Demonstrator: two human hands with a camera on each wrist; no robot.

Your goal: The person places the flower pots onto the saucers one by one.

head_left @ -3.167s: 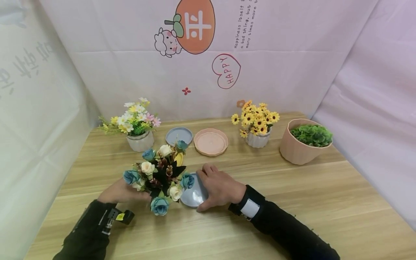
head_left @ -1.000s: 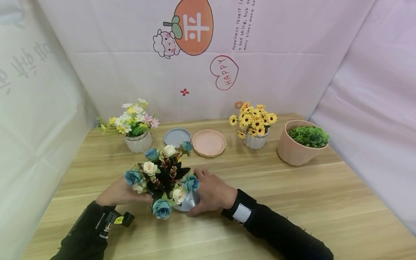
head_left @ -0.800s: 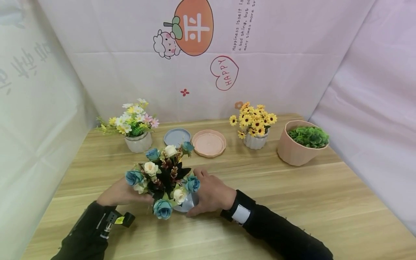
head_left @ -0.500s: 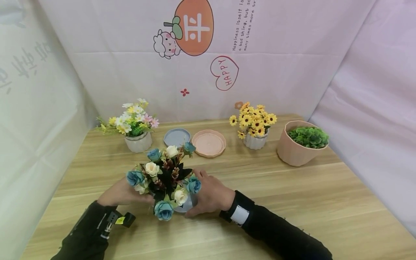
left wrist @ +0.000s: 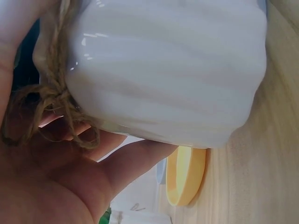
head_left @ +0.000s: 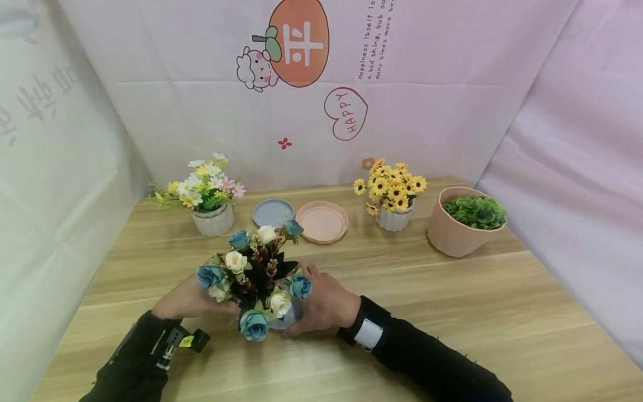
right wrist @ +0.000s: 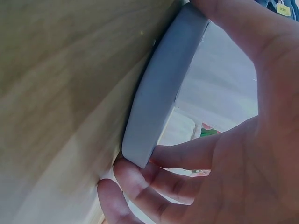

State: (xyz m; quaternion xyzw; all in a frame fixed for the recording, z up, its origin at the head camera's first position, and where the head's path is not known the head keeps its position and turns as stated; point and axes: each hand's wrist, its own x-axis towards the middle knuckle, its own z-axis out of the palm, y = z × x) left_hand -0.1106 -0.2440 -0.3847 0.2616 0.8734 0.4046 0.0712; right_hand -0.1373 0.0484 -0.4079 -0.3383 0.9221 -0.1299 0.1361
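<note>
Blue-and-cream roses [head_left: 235,262] in a white pot [left wrist: 168,70] overhang a bluish saucer [right wrist: 161,88].

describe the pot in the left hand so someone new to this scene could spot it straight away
On the wooden table, follow the left black sleeve to the left hand. That hand holds a white pot with twine tied round it. Blue and cream roses set it apart from the other pots, which hold yellow daisy-like flowers, small mixed flowers or green leaves.

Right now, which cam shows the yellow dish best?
Left wrist: the yellow dish's rim and inside show past the white pot. Head: the rose bouquet hides it, at most a sliver showing. Right wrist: none visible.
</note>
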